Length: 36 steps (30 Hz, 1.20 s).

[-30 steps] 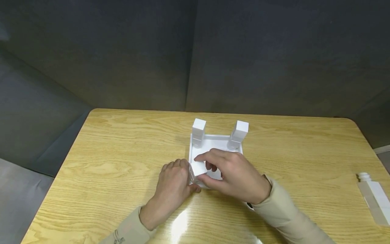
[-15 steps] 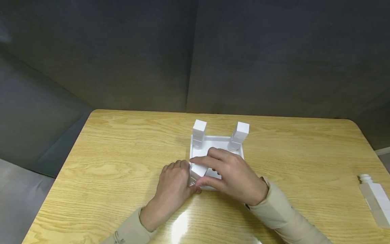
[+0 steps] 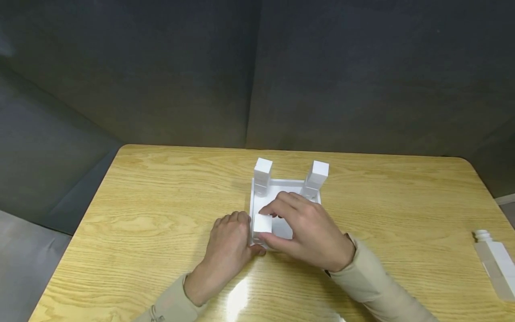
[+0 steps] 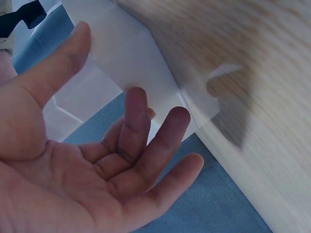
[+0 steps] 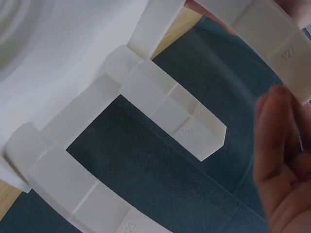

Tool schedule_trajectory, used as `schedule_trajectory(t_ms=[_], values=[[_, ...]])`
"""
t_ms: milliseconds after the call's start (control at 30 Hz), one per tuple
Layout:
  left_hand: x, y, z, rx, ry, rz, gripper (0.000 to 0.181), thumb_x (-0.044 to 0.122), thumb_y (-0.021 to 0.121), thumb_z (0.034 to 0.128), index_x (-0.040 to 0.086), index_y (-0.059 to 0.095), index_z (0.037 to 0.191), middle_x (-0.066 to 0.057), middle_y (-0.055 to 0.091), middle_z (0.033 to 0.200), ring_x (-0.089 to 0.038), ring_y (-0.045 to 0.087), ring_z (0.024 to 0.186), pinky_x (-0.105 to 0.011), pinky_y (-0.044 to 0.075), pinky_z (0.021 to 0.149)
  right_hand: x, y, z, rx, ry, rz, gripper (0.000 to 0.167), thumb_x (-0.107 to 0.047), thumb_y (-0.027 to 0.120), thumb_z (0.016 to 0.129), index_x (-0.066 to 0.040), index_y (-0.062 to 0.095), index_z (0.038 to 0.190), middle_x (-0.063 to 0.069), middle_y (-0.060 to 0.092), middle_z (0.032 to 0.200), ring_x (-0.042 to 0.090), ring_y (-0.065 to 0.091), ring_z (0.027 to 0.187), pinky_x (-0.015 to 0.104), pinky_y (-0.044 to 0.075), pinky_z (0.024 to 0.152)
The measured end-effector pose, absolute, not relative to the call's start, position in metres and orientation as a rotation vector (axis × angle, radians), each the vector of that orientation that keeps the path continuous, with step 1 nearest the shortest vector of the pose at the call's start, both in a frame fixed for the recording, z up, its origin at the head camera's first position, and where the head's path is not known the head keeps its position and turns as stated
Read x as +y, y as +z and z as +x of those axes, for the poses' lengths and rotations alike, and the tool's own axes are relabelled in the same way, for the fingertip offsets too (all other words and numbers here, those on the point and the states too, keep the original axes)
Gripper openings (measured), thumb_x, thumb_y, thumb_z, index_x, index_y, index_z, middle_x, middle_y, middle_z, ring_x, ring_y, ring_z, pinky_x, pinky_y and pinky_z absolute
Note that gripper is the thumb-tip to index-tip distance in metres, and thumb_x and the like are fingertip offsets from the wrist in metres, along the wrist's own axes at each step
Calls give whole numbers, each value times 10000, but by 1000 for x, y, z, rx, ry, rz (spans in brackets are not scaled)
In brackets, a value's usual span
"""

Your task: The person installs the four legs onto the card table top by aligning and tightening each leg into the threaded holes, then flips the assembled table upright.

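In the head view, a white leg (image 3: pixel 263 223) is pinched between thumb and fingers of the right hand (image 3: pixel 303 228), the grip narrow around it, above the near left corner of a white tray (image 3: pixel 283 229) on the wooden desk (image 3: pixel 169 201). The left hand (image 3: pixel 228 241) is laid along the tray's left side. Only its back is seen there; by the left wrist view its palm is revealed, fingers spread and slightly bent, the grip wide; whether every fingertip touches the tray cannot be told. The number 127 is made readable on the pinched leg only in the right wrist view. At the tray's far corners, a far left leg (image 3: pixel 263 172) and a far right leg (image 3: pixel 318 173) are set upright. A loose white piece (image 3: pixel 496 268), necked at one end, is shown by the head view alone, near the desk's right edge.
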State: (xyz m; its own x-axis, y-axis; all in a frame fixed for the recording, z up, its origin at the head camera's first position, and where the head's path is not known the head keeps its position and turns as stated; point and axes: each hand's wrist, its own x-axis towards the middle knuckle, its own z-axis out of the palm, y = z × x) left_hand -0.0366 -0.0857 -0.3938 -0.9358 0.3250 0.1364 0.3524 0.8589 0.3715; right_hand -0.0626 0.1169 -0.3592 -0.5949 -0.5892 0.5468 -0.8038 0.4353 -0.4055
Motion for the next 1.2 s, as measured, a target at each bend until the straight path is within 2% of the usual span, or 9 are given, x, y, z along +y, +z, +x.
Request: schedule_trajectory(t_ms=[100, 233, 367, 467, 633, 800, 933, 1067, 1200], values=[[-86, -395, -37, -2952, -632, -542, 662, 314, 1084, 608, -47, 672, 981, -75, 636, 785, -224, 633, 738, -452, 574, 767, 115, -361, -62, -2336, 933, 1200, 298, -264, 859, 950, -98, 715, 1152, -27, 702, 971, 134, 691, 868, 344, 608, 728], [-87, -395, -37, -2940, -637, -553, 654, 303, 1084, 614, -54, 675, 980, -61, 623, 773, -203, 614, 721, -443, 569, 748, 114, -362, -61, -2307, 908, 1243, 343, -300, 803, 1018, -104, 727, 1288, -35, 642, 922, 88, 589, 767, 269, 548, 652], [-86, -395, -36, -2935, -612, -561, 653, 323, 1069, 656, -74, 682, 1001, -83, 644, 793, -207, 618, 721, -425, 564, 725, 116, -361, -60, -2316, 863, 1291, 406, -346, 830, 979, -85, 760, 1283, -26, 599, 928, 82, 532, 765, 258, 518, 651], [-85, -394, -36, -2956, -604, -553, 666, 325, 1063, 670, -85, 683, 1032, -90, 648, 810, -211, 617, 732, -416, 559, 725, 119, -358, -60, -2333, 830, 1324, 369, -243, 855, 955, -55, 762, 1259, -19, 595, 939, 99, 538, 783, 270, 522, 658], [-85, -392, -37, -2996, -593, -533, 679, 300, 1078, 637, -76, 678, 1036, -61, 610, 791, -197, 588, 728, -413, 556, 740, 120, -356, -60, -2342, 812, 1313, 356, -80, 779, 882, -49, 748, 1235, -26, 611, 908, 107, 560, 775, 279, 527, 646], [-85, -392, -36, -2989, -606, -531, 661, 308, 1081, 625, -54, 669, 994, -59, 609, 779, -216, 615, 741, -442, 568, 773, 116, -358, -60, -2322, 804, 1223, 240, -230, 803, 971, -68, 727, 1132, -7, 670, 937, 148, 651, 816, 347, 581, 664], [-85, -393, -36, -2981, -618, -537, 646, 305, 1079, 627, -45, 665, 976, -47, 593, 765, -201, 598, 725, -436, 561, 757, 114, -360, -60, -2287, 755, 1225, 319, -345, 649, 1106, -56, 731, 1214, 21, 695, 997, 181, 676, 841, 385, 604, 688], [-86, -393, -36, -2972, -642, -554, 668, 276, 1074, 649, -93, 682, 1044, -99, 660, 830, -233, 647, 773, -448, 569, 772, 113, -360, -60, -2251, 780, 1294, 358, -354, 573, 1154, -86, 741, 1323, -4, 641, 938, 103, 583, 737, 275, 544, 612], [-86, -393, -36, -2971, -636, -561, 703, 271, 1070, 661, -131, 681, 1088, -134, 685, 869, -272, 682, 820, -475, 582, 811, 116, -358, -61, -2265, 811, 1347, 348, -342, 623, 1135, -90, 769, 1325, -19, 606, 930, 78, 523, 738, 225, 492, 613]])
